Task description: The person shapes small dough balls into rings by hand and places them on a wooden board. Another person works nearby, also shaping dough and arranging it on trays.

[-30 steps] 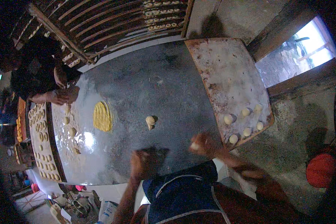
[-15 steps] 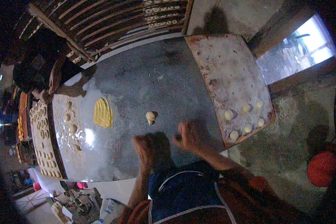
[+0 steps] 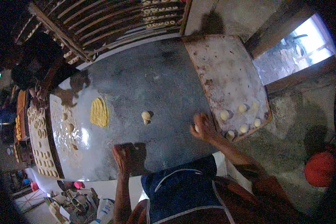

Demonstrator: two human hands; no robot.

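My right hand (image 3: 205, 128) is closed over the right part of the grey worktable, close to the floury board. A pale bit of dough ball (image 3: 196, 128) shows at its fingers. My left hand (image 3: 124, 156) is curled into a fist above the table's near side; what it holds, if anything, is hidden. Beyond and between the hands lies a small lump of dough (image 3: 146, 117). To its left is a flat, ridged slab of yellow dough or fat (image 3: 100, 112). Several round dough balls (image 3: 243, 128) sit in two rows on the board's near end.
The floury board (image 3: 227, 71) lies across the table's right end. At the left end, a co-worker's hands (image 3: 36, 96) are by a tray (image 3: 35, 145) of shaped dough pieces. More dough lumps (image 3: 70, 127) lie on the shiny part of the worktable (image 3: 168, 86). A slatted rack (image 3: 112, 22) stands behind.
My right hand has moved right, toward the board. My left hand has moved left and nearer to me, and the two are farther apart. The view has shifted slightly.
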